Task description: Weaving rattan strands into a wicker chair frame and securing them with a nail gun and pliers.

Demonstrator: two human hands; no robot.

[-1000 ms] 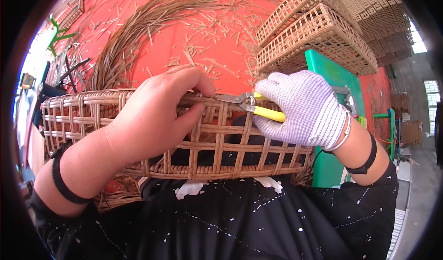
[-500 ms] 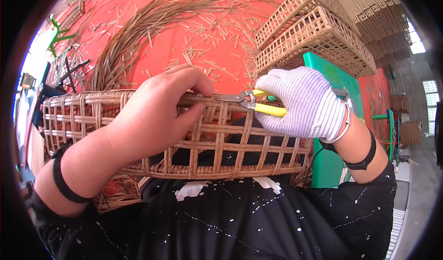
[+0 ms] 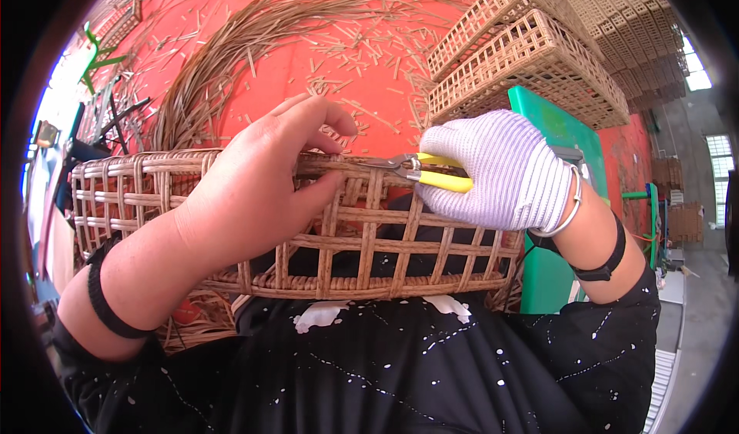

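Note:
A brown woven basket lies across my lap with its open lattice side facing up toward me. My bare left hand grips the far rim, thumb on the near side and fingers bent over it, the forefinger raised off the rim. My right hand, in a white and lilac knit glove, is closed round the yellow handles of pruning shears. Their narrow metal blades point left and touch the basket's rim, close beside my left fingers. What lies between the blade tips is too small to make out.
A green bench stands at my right. Beyond it are stacked woven baskets. A long bundle of brown strips curves across the red floor covering, among scattered offcuts. A green metal frame stands at far left.
My left forefinger has lifted and straightened slightly away from the rim. The shears and my gloved right hand have shifted a little to the left. The basket stays where it was.

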